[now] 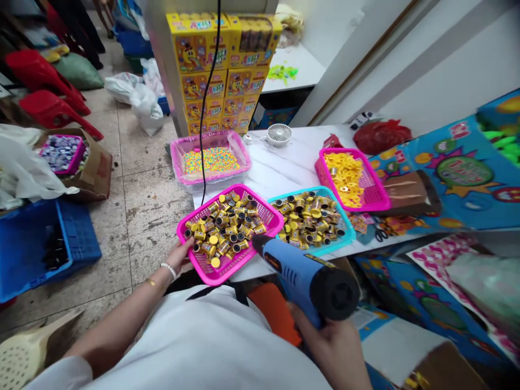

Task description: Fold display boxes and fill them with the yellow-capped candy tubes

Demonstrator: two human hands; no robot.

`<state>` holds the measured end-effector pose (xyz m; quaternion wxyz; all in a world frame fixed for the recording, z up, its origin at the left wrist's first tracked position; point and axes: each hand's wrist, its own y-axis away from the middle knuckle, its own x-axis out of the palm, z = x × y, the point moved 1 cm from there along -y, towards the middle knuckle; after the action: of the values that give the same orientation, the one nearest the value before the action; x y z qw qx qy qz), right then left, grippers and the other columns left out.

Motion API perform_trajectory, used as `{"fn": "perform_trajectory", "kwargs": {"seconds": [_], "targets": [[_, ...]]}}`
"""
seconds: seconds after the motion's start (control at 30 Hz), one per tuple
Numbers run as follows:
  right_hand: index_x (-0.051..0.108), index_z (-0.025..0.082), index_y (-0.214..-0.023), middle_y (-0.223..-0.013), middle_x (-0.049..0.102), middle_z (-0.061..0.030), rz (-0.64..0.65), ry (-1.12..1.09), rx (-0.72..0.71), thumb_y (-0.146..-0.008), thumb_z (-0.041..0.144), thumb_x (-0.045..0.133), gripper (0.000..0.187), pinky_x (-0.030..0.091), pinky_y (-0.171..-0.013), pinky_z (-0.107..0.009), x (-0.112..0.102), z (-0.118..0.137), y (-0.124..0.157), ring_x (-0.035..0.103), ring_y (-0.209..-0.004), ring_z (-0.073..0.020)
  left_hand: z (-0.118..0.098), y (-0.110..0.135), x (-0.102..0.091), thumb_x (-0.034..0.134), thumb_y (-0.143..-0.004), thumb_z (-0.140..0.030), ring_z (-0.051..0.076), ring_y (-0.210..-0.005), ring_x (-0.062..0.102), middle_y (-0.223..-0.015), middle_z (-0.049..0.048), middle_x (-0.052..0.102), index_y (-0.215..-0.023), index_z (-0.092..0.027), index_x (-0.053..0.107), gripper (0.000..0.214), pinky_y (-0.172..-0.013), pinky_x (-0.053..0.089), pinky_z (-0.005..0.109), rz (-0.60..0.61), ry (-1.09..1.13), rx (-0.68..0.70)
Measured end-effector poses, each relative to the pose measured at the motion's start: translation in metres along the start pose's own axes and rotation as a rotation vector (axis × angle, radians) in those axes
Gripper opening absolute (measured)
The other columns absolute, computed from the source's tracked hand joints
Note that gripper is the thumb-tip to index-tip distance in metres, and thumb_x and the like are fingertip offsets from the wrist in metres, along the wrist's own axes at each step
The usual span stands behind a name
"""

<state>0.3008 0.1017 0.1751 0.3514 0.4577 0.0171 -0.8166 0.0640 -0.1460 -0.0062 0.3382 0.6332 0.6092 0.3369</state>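
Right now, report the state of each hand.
Left hand: holding the nearest pink basket at its left edge.
Right hand: closed, holding the blue gun-shaped tool.

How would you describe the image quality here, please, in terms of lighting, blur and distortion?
Head view: bright light on the white tabletop; head view: printed yellow boxes fairly crisp, the right hand softer; head view: red stools near the left edge look stretched and somewhat blurred.
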Motion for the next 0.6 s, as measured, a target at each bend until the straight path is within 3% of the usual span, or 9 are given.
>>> {"fn": "perform_trajectory", "kwargs": {"seconds": [0.1,0.2,0.3,0.43,0.6], "targets": [[0.053,0.023,-0.042,-0.033,0.045,0.0000,0.008,0.066,0.005,-0.069,0.063,0.070,0.052,0.036,-0.040,-0.027,0.004,0.004,-0.007,0.039,-0.036,-0.0132,-0.019,-0.032,0.007,0.080,-0.075,-0.027,0.015,-0.059,0.068,-0.075,0.0057,0.075,-0.099,-0.013,0.069,0.030,-0.063,0.058,0.028,-0.088,0.119,0.153],[0.061,0.021,-0.049,-0.038,0.054,-0.0016,0.012,-0.016,0.026,-0.068,0.067,0.070,0.051,0.038,-0.040,-0.028,0.006,0.007,-0.003,0.046,-0.039,-0.0155,-0.029,-0.044,0.016,0.078,-0.075,-0.027,0.015,-0.072,0.069,-0.085,0.0036,0.075,-0.107,-0.017,0.067,0.035,-0.075,0.058,0.029,-0.108,0.220,0.314],[0.072,0.017,-0.067,-0.052,0.066,-0.0047,-0.069,-0.099,0.066,-0.070,0.064,0.069,0.047,0.044,-0.043,-0.028,0.005,0.012,0.009,0.057,-0.048,-0.0200,-0.029,-0.039,0.014,0.076,-0.075,-0.031,0.015,-0.079,0.068,-0.090,0.0020,0.074,-0.106,-0.019,0.068,0.034,-0.082,0.056,0.029,-0.087,0.270,0.437],[0.070,0.018,-0.063,-0.052,0.066,-0.0071,-0.144,-0.104,0.148,-0.074,0.061,0.068,0.045,0.046,-0.044,-0.029,0.004,0.016,0.015,0.058,-0.048,-0.0208,-0.029,-0.030,0.003,0.075,-0.073,-0.031,0.016,-0.079,0.066,-0.086,0.0009,0.072,-0.099,-0.018,0.069,0.029,-0.080,0.055,0.027,-0.065,0.266,0.534],[0.073,0.013,-0.074,-0.065,0.072,-0.0106,-0.134,-0.082,0.033,-0.069,0.061,0.073,0.048,0.052,-0.051,-0.029,0.008,0.029,0.006,0.064,-0.056,-0.0230,-0.043,-0.029,0.001,0.076,-0.073,-0.028,0.018,-0.079,0.066,-0.079,0.0005,0.071,-0.093,-0.017,0.072,0.023,-0.078,0.056,0.028,-0.010,0.222,0.588]]}}
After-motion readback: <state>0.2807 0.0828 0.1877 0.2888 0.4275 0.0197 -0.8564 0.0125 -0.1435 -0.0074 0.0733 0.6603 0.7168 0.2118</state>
